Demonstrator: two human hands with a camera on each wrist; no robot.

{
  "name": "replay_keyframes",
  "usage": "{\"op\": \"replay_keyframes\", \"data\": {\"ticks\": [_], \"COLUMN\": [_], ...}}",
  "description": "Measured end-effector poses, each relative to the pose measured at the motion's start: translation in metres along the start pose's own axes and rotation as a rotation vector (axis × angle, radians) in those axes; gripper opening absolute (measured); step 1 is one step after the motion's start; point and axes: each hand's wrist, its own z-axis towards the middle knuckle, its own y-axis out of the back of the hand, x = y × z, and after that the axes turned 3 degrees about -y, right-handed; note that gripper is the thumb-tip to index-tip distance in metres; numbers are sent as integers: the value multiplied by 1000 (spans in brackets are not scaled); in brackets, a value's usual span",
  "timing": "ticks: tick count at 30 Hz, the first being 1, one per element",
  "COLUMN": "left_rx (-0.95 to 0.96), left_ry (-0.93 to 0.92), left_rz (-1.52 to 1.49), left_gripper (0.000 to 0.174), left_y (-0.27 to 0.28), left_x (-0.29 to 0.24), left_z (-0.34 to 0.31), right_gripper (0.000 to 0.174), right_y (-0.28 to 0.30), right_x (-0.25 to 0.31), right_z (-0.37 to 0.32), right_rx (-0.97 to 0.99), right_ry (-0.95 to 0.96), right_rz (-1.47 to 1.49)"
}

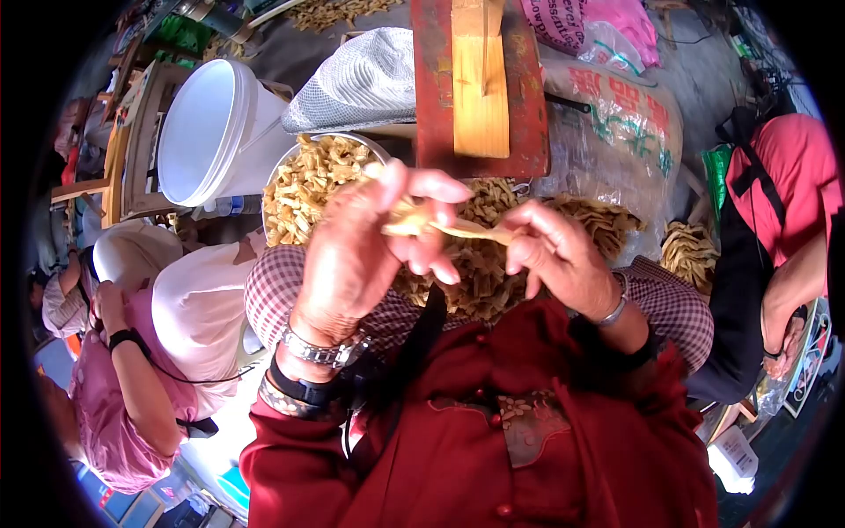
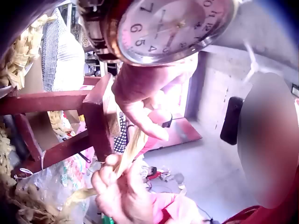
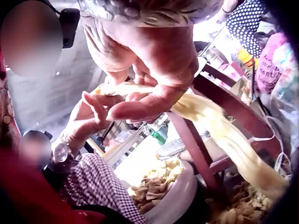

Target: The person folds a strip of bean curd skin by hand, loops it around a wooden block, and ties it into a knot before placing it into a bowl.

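Note:
A pale yellow, flexible strip (image 1: 475, 231) stretches between my two hands above my lap. My left hand (image 1: 345, 251), with a metal watch at its wrist, holds the strip's bunched end between thumb and fingers. At the other side my right hand (image 1: 563, 255) pinches the strip; a bracelet circles that wrist. In the right wrist view a long, wide tail of the strip (image 3: 224, 135) hangs out past the right hand. Beneath both hands lies a heap of similar strips (image 1: 484, 286), partly hidden by them.
A round tub (image 3: 180, 198) of short yellowish pieces stands left of the heap. Ahead is a red wooden bench (image 1: 436, 106) with a pale plank (image 1: 480, 97). A white bucket (image 1: 198, 132) stands at left, a clear plastic sack (image 1: 616, 123) at right. People sit on both sides.

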Motion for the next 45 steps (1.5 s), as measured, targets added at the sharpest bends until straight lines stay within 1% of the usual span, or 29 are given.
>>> {"op": "replay_keyframes", "data": {"ticks": [1,2,3,5,8,11,12,15,16,20,22,25,26,27,28,29,30,33,34,37,39,41,42,45], "left_rx": [-31,-39,-53,-69,-65,-145,-158,-198,-222,-255,-242,-198,-182,-165,-124,-164,-199,-240,-240,-191,-169,-143,-104,-128], "left_ry": [-1,40,44,6,160,215,273,219,197,186,156,102,99,97,44,16,0,-33,-41,-121,-205,-259,-257,-297], "left_rz": [76,119,173,432,585,329,181,102,157,116,159,149,123,98,9,-40,-37,14,37,48,121,172,153,234], "left_gripper": [53,59,61,61,59,51,43,32,28,13,11,8,7,7,10,8,7,6,5,5,4,3,3,11], "left_y": [-6,-6,-7,-12,-7,-10,-10,-12,-13,-12,-11,-13,-13,-12,-2,0,2,0,-2,-5,-11,-18,-18,-22], "left_x": [1,6,12,11,9,9,9,17,19,7,7,11,9,7,6,1,-3,-16,-21,-32,-40,-49,-53,-50], "left_z": [0,2,2,0,1,2,2,1,2,3,3,2,2,1,-1,-4,-3,0,2,17,32,48,55,72], "right_gripper": [23,22,21,15,10,14,16,16,18,18,18,17,18,18,19,21,22,21,19,30,26,23,24,24], "right_y": [-8,-11,-13,-15,-16,-19,-18,-23,-23,-25,-30,-31,-27,-22,-17,-13,-11,-3,0,11,25,36,40,54], "right_x": [-4,0,-4,0,-10,-15,-14,-12,-17,-14,-6,18,12,12,11,12,15,15,22,42,53,72,72,68], "right_z": [1,2,4,4,9,12,11,11,14,13,14,10,13,11,9,8,7,11,10,20,32,39,47,64], "right_rx": [20,56,89,18,-210,-437,-439,-427,-426,-311,-253,-71,-86,-82,-77,-68,-82,-116,-152,-232,-313,-373,-414,-524], "right_ry": [33,15,9,21,332,508,526,522,531,354,290,-73,154,203,253,306,274,359,344,431,510,484,532,623], "right_rz": [74,108,139,62,-351,-537,-605,-602,-572,-303,-114,126,-120,-138,-157,-176,-175,-245,-284,-389,-508,-574,-606,-700]}}
